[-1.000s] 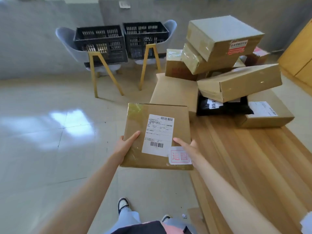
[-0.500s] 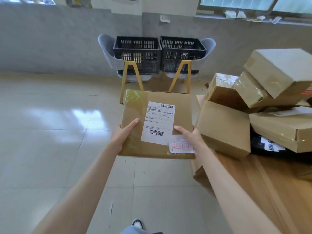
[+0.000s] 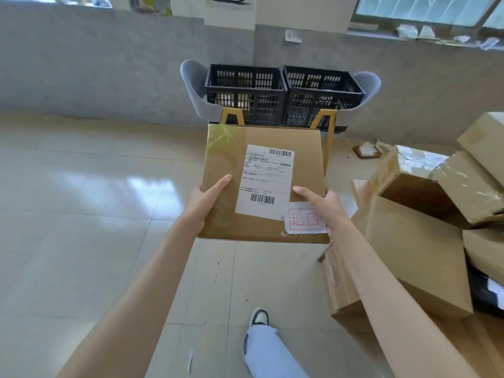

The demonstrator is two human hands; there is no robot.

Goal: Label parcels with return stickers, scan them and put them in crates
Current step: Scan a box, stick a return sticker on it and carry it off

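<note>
Both hands on the parcel point(image 3: 261, 184) rn: left hand point(image 3: 203, 199) has the near-left edge, thumb laid over the top, rest of the fingers under it I guess (can't see them). Right hand point(image 3: 324, 207) grips the near-right corner the same way, thumb on top, just beside the return sticker point(image 3: 304, 218).

What the next move turns on, imo: the two black crates point(image 3: 283, 95) sit straight ahead on the far side, side by side on grey chairs point(image 3: 195, 85) against the wall point(image 3: 109, 72). Parcel is flat, face up, held between the person and the crates, its far edge overlapping the crate fronts in view, still apart in depth tho. Left crate looks a bit more in line w/ the parcel, neither hand clearly nearer. Box is close to square, so no long axis worth turning.

Room: shiny tiled floor point(image 3: 81, 227) in between, a shoe point(image 3: 259, 317) stepping fwd. Pile of other parcels point(image 3: 425, 214) on the right, tabletop edge point(image 3: 463, 350) under them.

Smaller stuff: shipping label point(image 3: 266, 181) w/ barcodes in the middle; the return sticker overlaps its near-right corner. So labelling looks done; can't tell about the scan.
</note>
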